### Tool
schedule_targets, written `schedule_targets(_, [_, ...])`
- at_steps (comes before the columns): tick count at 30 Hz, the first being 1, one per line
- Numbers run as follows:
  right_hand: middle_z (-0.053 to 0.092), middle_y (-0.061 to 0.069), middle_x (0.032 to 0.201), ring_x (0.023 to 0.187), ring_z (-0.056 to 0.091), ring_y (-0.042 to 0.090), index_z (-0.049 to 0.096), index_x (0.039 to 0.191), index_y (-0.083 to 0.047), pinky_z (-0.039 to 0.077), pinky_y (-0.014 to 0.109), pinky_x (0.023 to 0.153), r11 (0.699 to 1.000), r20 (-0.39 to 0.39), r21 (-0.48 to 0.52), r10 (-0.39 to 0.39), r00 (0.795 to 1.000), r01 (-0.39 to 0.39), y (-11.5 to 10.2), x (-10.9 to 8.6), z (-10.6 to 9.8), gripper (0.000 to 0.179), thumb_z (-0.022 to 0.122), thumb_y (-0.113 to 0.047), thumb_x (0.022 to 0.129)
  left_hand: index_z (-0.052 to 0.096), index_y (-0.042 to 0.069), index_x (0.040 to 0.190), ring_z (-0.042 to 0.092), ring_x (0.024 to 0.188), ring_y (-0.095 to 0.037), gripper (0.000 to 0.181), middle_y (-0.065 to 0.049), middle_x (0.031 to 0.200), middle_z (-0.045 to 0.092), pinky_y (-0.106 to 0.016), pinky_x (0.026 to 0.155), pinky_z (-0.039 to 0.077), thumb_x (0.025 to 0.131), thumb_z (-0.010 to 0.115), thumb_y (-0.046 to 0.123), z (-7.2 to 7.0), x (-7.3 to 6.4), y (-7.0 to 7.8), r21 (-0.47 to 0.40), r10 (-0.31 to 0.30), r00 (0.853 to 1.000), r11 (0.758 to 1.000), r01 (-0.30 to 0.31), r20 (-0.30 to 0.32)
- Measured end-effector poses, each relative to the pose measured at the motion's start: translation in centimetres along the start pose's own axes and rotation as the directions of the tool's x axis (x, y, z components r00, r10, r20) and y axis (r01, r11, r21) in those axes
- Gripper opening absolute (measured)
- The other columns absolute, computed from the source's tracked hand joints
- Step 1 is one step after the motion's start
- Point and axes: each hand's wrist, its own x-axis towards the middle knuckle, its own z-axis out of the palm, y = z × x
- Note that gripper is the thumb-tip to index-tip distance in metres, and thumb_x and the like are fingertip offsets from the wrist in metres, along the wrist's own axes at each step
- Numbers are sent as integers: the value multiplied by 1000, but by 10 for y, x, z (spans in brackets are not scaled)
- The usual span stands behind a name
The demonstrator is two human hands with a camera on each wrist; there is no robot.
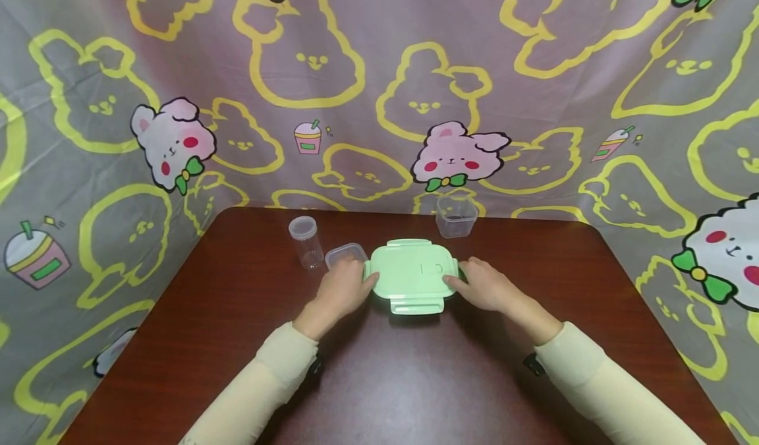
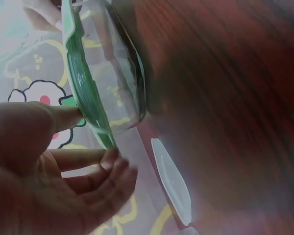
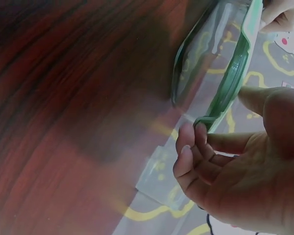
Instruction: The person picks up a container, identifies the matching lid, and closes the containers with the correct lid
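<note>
A clear food container (image 2: 118,73) with a light green snap-on lid (image 1: 412,270) stands in front of me on the table. The lid's front flap (image 1: 417,306) and back flap stick outward. At its left end my left hand (image 1: 342,290) has the thumb on top of the lid and curled fingers at the side flap. My right hand (image 1: 486,284) pinches the right end the same way, thumb above and fingertips at the flap (image 3: 204,120). Behind the left hand lies a flat translucent lid (image 1: 346,254), partly covered by that hand.
A clear lidded jar (image 1: 307,244) stands at the back left. A small clear tub (image 1: 456,217) is near the back edge, right of centre. The brown table (image 1: 391,379) meets a patterned curtain (image 1: 367,89) at the back and sides.
</note>
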Motion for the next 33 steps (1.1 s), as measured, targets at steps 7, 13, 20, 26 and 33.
schedule_targets(7, [60, 3, 78, 74, 53, 19, 70, 100, -1, 45, 34, 70, 988, 46, 147, -44, 998, 37, 7, 4, 3, 30, 60, -29, 104, 50, 11, 62, 40, 54, -13, 43, 3, 56, 39, -29, 52, 35, 99, 67, 23, 2, 7, -11, -246, 22, 992, 969, 8, 120])
schedule_targets(13, [70, 8, 100, 89, 59, 20, 70, 115, 6, 49, 37, 81, 969, 64, 246, -35, 997, 18, 11, 8, 4, 36, 62, -27, 103, 47, 13, 60, 39, 50, -10, 44, 6, 53, 39, -26, 51, 32, 98, 68, 22, 2, 10, -15, -343, -6, 987, 937, 60, 159])
schedule_targets(20, [67, 6, 87, 76, 63, 21, 69, 108, 5, 49, 32, 71, 944, 85, 331, -24, 996, -5, 14, 7, 3, 30, 63, -24, 102, 49, 15, 59, 39, 48, -8, 44, 7, 51, 41, -25, 50, 32, 97, 70, 22, 4, 12, -16, -384, -18, 985, 919, 84, 172])
schedule_targets(26, [68, 11, 83, 77, 64, 27, 70, 103, 5, 47, 31, 72, 906, 113, 423, -39, 993, -12, 17, 7, 9, 29, 62, -23, 103, 61, 5, 67, 45, 49, -8, 35, 4, 55, 48, -24, 50, 37, 98, 69, 18, 5, 12, -18, -462, -14, 977, 880, 113, 213])
schedule_targets(33, [67, 13, 79, 77, 63, 27, 70, 99, 5, 46, 33, 74, 896, 108, 444, -35, 994, -17, 17, 7, 10, 29, 62, -23, 102, 71, -1, 81, 52, 58, -9, 24, -15, 70, 65, -25, 54, 45, 99, 67, 14, 10, 12, -23, -561, 13, 974, 819, 120, 227])
